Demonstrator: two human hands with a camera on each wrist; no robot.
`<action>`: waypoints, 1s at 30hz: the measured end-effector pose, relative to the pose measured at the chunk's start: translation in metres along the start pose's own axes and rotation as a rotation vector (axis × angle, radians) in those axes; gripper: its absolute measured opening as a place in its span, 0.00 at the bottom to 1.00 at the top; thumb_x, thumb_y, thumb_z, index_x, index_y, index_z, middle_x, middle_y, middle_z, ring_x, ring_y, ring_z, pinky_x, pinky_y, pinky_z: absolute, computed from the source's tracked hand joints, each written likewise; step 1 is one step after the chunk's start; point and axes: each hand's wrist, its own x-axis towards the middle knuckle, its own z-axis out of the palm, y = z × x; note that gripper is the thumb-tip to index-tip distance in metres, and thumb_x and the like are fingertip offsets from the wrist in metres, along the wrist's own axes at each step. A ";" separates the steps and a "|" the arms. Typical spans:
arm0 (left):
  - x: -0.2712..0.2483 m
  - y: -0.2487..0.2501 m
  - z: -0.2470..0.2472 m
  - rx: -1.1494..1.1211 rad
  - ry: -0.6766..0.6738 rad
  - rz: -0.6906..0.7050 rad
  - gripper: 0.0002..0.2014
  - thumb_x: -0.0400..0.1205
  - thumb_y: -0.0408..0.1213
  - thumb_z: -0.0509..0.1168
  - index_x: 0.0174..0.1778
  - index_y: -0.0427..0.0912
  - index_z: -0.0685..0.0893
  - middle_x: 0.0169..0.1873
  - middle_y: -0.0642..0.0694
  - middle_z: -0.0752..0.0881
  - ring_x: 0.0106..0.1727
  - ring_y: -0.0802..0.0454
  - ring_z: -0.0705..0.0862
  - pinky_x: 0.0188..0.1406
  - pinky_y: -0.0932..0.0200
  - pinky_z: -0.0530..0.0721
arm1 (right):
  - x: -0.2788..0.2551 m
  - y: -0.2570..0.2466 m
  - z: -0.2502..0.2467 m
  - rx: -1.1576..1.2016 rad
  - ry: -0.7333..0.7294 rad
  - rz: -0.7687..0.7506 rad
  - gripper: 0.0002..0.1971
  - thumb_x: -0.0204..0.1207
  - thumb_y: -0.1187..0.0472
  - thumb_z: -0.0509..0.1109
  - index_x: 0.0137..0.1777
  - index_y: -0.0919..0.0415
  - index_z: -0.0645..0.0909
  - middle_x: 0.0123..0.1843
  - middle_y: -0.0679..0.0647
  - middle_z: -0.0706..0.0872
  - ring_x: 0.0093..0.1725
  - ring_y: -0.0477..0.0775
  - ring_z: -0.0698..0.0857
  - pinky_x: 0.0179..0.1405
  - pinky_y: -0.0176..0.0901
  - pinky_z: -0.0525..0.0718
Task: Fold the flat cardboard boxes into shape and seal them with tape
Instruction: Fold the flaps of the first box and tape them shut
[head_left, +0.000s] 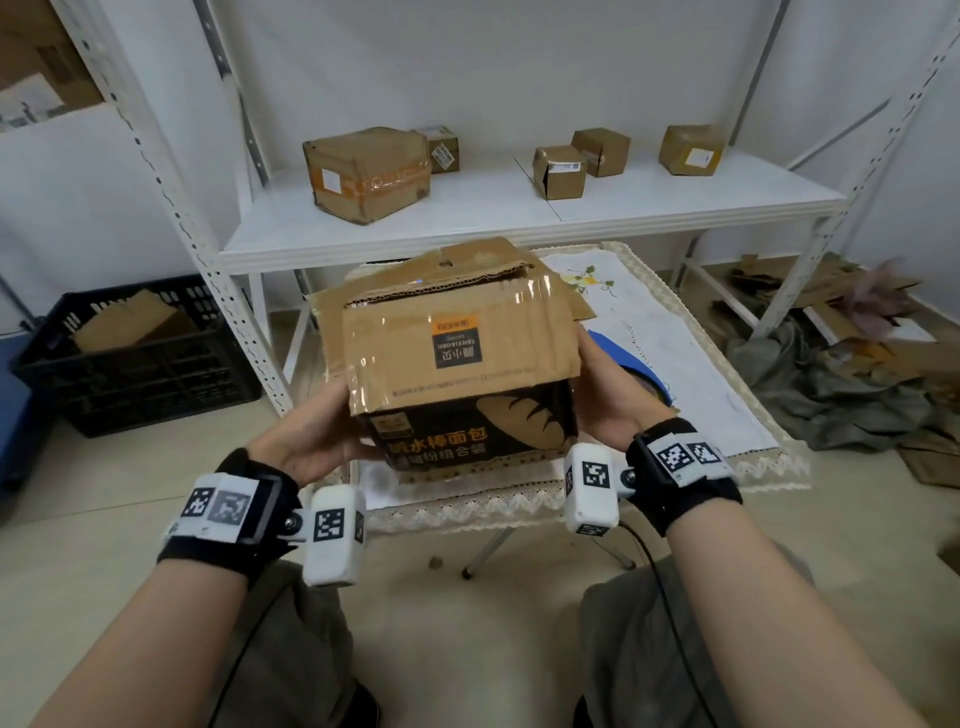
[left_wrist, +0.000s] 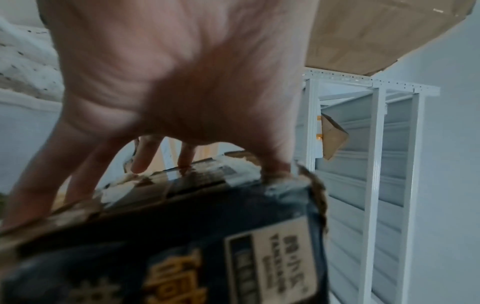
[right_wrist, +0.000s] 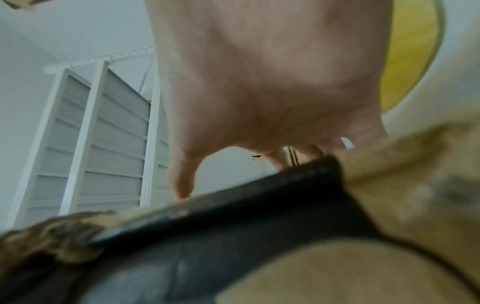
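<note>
The box (head_left: 460, 358) sits between left hand (head_left: 306, 441) and right hand (head_left: 613, 410), equally near both, spread fingers (left_wrist: 36, 181) pressing opposite sides, loose flaps on its far side.

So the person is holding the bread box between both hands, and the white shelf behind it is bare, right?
Not quite. The bread box is held between the left hand and the right hand, but the white shelf is not bare: the head view shows five cardboard boxes standing on it.
</note>
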 end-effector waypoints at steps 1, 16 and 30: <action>0.002 0.001 0.001 0.037 0.025 0.009 0.24 0.83 0.55 0.60 0.73 0.49 0.82 0.66 0.36 0.87 0.67 0.33 0.85 0.62 0.22 0.82 | 0.000 -0.002 0.001 -0.036 0.000 0.003 0.47 0.57 0.19 0.75 0.71 0.50 0.86 0.76 0.69 0.80 0.78 0.70 0.77 0.82 0.75 0.64; 0.069 0.084 0.034 -0.211 -0.096 0.105 0.40 0.82 0.69 0.60 0.80 0.41 0.75 0.71 0.40 0.84 0.71 0.34 0.83 0.65 0.35 0.85 | 0.021 -0.054 -0.028 0.245 0.203 -0.082 0.40 0.69 0.21 0.69 0.74 0.47 0.81 0.68 0.66 0.87 0.71 0.70 0.84 0.74 0.69 0.78; 0.229 0.083 0.133 0.495 0.020 0.073 0.18 0.90 0.38 0.63 0.73 0.34 0.77 0.58 0.42 0.86 0.55 0.48 0.86 0.62 0.52 0.86 | 0.098 -0.090 -0.102 0.419 0.600 -0.115 0.46 0.73 0.21 0.62 0.84 0.49 0.65 0.71 0.60 0.74 0.71 0.65 0.78 0.70 0.62 0.84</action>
